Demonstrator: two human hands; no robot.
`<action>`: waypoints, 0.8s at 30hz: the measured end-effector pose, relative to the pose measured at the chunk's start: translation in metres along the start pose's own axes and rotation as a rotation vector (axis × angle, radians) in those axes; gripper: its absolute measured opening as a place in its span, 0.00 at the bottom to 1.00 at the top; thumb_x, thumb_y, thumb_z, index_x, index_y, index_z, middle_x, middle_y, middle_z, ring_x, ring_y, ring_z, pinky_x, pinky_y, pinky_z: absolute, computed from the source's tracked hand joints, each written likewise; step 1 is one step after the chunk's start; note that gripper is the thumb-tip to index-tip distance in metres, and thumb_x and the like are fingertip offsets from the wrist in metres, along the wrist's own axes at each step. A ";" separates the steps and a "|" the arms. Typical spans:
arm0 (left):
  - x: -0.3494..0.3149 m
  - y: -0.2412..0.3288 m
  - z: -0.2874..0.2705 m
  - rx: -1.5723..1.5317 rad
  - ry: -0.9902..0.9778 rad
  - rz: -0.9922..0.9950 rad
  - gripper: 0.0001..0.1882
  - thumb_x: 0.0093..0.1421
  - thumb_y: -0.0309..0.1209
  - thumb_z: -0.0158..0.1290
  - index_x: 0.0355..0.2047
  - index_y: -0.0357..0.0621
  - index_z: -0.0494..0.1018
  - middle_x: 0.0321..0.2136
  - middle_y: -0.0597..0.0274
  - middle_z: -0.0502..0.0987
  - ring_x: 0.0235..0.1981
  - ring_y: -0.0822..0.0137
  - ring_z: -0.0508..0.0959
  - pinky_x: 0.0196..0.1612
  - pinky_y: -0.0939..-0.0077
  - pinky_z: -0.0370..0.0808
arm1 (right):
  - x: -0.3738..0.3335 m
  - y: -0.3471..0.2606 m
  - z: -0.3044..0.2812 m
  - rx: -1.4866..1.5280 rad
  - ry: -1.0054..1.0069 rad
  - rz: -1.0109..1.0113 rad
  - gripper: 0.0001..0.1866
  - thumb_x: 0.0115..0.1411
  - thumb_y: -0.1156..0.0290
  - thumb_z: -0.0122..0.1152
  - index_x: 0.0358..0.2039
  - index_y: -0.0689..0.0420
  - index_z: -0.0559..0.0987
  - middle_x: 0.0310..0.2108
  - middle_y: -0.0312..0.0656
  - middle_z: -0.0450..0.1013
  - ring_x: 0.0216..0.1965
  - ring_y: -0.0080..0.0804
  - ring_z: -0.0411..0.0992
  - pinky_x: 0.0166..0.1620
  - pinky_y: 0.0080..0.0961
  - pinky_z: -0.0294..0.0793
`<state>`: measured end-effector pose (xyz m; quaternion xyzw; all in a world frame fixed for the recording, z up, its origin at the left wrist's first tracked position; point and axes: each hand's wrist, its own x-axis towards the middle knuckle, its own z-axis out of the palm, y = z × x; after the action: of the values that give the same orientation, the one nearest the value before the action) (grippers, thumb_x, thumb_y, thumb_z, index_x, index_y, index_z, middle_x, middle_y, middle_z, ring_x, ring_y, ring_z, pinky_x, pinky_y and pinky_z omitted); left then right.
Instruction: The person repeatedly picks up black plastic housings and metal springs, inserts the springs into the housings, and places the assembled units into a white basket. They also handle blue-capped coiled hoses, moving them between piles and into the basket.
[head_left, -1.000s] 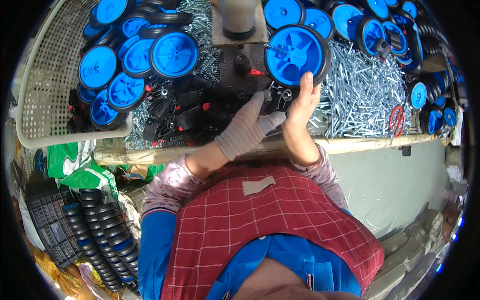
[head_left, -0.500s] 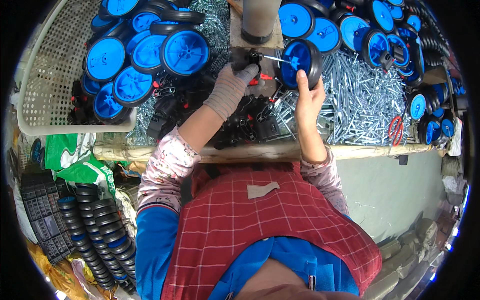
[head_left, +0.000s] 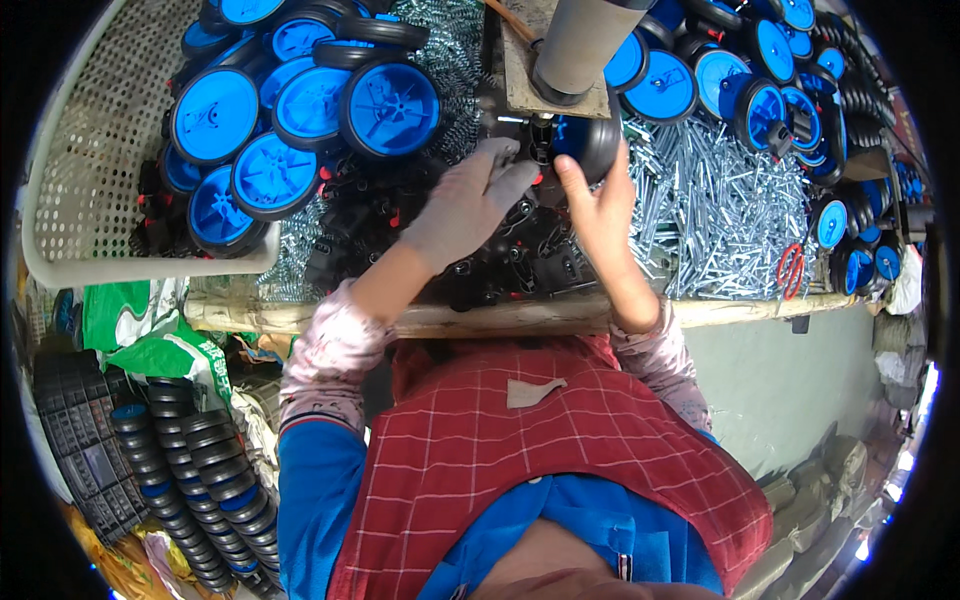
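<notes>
My right hand (head_left: 602,205), bare, grips a black-tyred wheel (head_left: 598,150) with a blue hub, the thumb on its near side. The wheel stands on edge beneath the grey metal cylinder (head_left: 590,45), partly hidden by its plate. A metal rod and a dark fitting (head_left: 541,138) are at the wheel's left side. My left hand (head_left: 475,200), in a grey glove, is just left of that fitting, thumb and fingers apart. A small red piece is by its thumb tip. Whether the glove touches the fitting is unclear.
A white perforated basket (head_left: 150,268) on the left holds blue-hubbed wheels (head_left: 390,108). Metal pins (head_left: 720,220) lie heaped at right, with red-handled scissors (head_left: 790,270). Black fittings (head_left: 480,270) cover the bench before me. Stacked wheels (head_left: 215,470) stand at lower left.
The wheel and rod have shifted toward the cylinder, and the rod's end is now largely hidden. My left hand's fingers have come away from the black fitting. The whole view has shifted slightly.
</notes>
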<state>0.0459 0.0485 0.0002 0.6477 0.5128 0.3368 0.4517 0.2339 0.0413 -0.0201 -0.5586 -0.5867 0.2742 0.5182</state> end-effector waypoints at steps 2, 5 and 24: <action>-0.013 -0.005 -0.034 0.535 0.105 0.387 0.17 0.66 0.32 0.52 0.53 0.39 0.71 0.45 0.47 0.77 0.48 0.56 0.79 0.49 0.63 0.76 | 0.012 0.005 -0.015 -0.208 0.028 -0.144 0.31 0.59 0.61 0.67 0.58 0.63 0.69 0.45 0.55 0.76 0.46 0.46 0.77 0.50 0.33 0.74; -0.015 -0.003 -0.094 1.219 0.206 0.612 0.17 0.57 0.25 0.50 0.48 0.45 0.72 0.54 0.48 0.72 0.57 0.47 0.71 0.60 0.53 0.67 | 0.049 0.007 -0.055 -0.438 -0.082 -0.074 0.24 0.58 0.54 0.63 0.44 0.63 0.78 0.24 0.56 0.76 0.31 0.54 0.79 0.34 0.40 0.77; -0.054 0.026 -0.081 0.286 0.490 0.305 0.18 0.60 0.32 0.62 0.46 0.36 0.71 0.36 0.57 0.79 0.34 0.67 0.77 0.41 0.72 0.74 | 0.030 0.066 -0.079 -0.675 -0.596 -0.552 0.07 0.52 0.70 0.67 0.32 0.56 0.80 0.35 0.39 0.73 0.42 0.40 0.72 0.48 0.36 0.71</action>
<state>-0.0308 0.0134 0.0548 0.6734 0.5457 0.4712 0.1635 0.3350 0.0642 -0.0457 -0.4169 -0.8895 0.0704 0.1732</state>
